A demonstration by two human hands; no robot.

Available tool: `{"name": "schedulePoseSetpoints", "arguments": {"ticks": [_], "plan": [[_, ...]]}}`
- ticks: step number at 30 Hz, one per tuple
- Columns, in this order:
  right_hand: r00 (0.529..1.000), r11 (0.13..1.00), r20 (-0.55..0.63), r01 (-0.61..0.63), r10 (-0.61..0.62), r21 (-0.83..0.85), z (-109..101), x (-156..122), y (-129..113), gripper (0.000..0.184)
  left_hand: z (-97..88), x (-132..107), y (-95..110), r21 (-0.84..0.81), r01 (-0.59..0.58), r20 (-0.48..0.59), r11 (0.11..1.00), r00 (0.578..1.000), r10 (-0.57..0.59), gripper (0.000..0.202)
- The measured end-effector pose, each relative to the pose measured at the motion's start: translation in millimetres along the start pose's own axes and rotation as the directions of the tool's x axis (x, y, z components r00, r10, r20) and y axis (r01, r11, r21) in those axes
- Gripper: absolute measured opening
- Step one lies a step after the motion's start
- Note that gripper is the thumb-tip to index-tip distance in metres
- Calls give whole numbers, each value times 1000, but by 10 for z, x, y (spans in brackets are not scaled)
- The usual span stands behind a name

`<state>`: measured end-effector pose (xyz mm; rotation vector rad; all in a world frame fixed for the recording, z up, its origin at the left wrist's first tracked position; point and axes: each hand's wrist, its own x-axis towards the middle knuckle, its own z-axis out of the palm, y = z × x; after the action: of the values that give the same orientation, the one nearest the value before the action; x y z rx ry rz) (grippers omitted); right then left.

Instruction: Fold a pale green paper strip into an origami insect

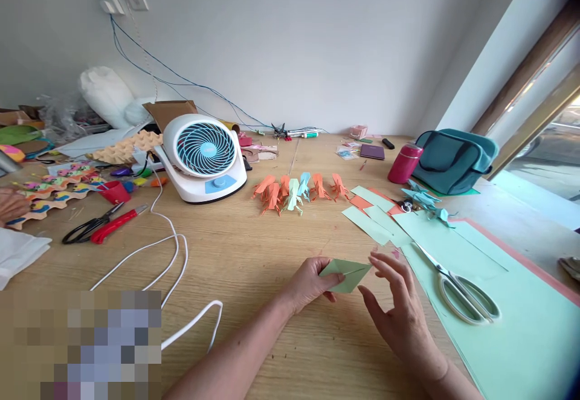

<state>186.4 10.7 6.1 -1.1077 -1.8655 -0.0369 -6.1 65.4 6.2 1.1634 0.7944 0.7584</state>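
My left hand [315, 285] pinches a folded piece of light green paper [347, 274] over the wooden table, thumb on top. A crease and slit run across the paper toward its right corner. My right hand [399, 303] is just right of it, fingers apart and curved, the fingertips close to that corner; whether they touch it I cannot tell. Beyond the hands stands a row of several folded paper figures, orange ones [270, 197], a pale green one [293, 196] and a light blue one [304, 185]. Cut green paper strips [366, 225] lie to their right.
White-handled scissors [466, 297] rest on large green paper sheets [530, 339] at right. Behind them are a pink bottle [405, 163] and a teal bag [453, 161]. A white fan [206, 158], its cable [174, 249] and red-handled pliers [115, 226] are at left, near another person's hand [11, 205].
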Motion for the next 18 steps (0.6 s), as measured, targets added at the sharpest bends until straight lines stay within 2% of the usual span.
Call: {"name": "schedulePoseSetpoints", "arguments": {"ticks": [3,6,9,13,18], "plan": [[999,994,16,33,-32,-102,-10,22,9,58,-10,-3,11,-2,19,8,1000,1000,-19,47],[987,982,141,104,-82,-156,-4,31,14,50,-23,-2,28,1,42,29,999,999,-42,45],[965,978,227,166,-134,-125,28,21,2,46,-40,-9,50,11,67,66,998,996,-68,42],[966,982,220,162,-137,-101,61,-1,-4,43,-66,-15,56,32,65,115,997,991,-69,38],[982,990,172,101,-83,-99,45,9,0,41,-88,-5,41,44,60,154,997,986,-66,46]]}}
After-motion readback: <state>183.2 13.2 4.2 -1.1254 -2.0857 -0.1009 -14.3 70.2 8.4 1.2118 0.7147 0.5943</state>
